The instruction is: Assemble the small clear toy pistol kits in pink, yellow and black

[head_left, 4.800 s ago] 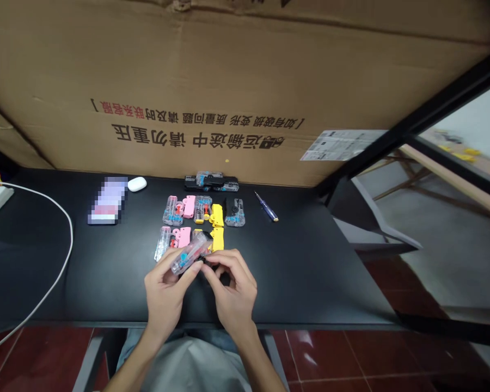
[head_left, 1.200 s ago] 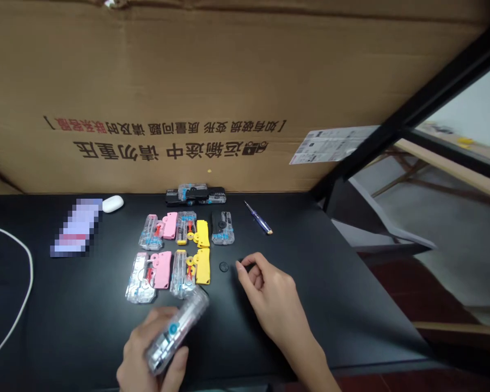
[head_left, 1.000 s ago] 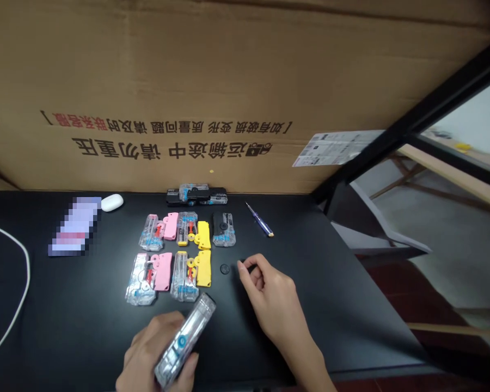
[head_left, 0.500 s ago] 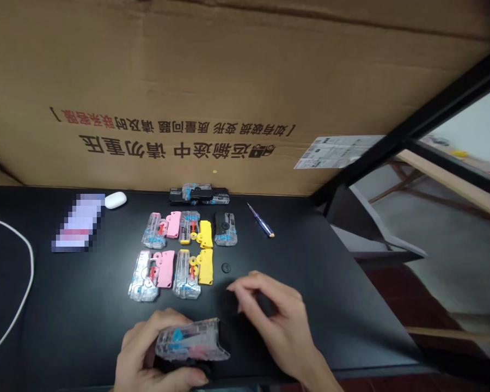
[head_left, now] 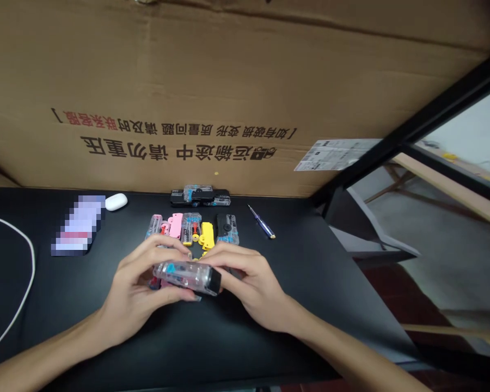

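A see-through plastic casing [head_left: 188, 276], with a blue piece inside and a black right end, is held just above the desk. My left hand [head_left: 133, 294] is closed around its left part, thumb below and fingers over the far side. At the black end, my right hand [head_left: 251, 283] has its thumb and fingertips closed against the casing. Beyond the hands lie similar clear casings, among them one with a pink part [head_left: 175, 225], one with a yellow part [head_left: 207, 236] and one with a black part [head_left: 227, 228]. My hands cover the nearer row of them.
Several black and clear pieces [head_left: 200, 195] are piled against a large cardboard box [head_left: 212, 71]. A screwdriver [head_left: 262, 222] lies to their right. On the left are a blurred-out phone [head_left: 79, 226], a white oval case [head_left: 116, 202] and a white cable [head_left: 31, 256].
Both hands have moved away from the near edge, carrying the casing over the nearer row. My right hand has come left onto the casing, whose black end now shows.
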Action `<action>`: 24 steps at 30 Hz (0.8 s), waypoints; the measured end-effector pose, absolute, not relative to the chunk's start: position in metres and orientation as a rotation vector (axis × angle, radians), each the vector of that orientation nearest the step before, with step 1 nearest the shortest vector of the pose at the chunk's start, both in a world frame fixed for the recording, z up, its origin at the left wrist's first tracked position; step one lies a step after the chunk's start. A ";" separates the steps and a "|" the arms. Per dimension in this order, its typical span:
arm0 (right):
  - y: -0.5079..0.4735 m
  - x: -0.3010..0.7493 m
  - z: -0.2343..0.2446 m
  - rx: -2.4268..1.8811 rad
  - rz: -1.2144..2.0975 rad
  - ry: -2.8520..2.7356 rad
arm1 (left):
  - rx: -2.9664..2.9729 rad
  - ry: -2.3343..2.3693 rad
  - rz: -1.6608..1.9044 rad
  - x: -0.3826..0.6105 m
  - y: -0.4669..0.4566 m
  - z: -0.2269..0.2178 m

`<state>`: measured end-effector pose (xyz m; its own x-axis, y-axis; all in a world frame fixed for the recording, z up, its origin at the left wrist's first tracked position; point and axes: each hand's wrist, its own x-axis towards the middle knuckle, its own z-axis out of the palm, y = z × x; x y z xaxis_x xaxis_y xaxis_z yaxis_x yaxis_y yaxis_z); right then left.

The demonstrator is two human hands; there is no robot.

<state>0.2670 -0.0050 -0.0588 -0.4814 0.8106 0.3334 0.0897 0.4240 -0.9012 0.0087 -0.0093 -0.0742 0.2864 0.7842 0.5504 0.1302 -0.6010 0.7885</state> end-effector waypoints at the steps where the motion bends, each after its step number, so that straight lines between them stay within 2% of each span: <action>1: -0.002 0.266 -0.062 -0.766 1.100 -1.872 | 1.963 0.804 1.365 0.006 -0.005 -0.079; 7: -0.001 0.263 -0.087 -0.583 0.802 -1.997 | 2.227 0.670 1.324 -0.008 -0.002 -0.098; 12: -0.009 0.267 -0.092 -0.423 0.528 -2.074 | 2.223 0.719 1.388 0.000 -0.025 -0.100; 19: -0.017 0.267 -0.105 -0.415 0.610 -2.074 | 2.283 0.794 1.360 0.000 -0.039 -0.106; 24: -0.016 0.269 -0.105 -0.431 0.559 -2.105 | 2.182 0.892 1.215 -0.002 -0.035 -0.096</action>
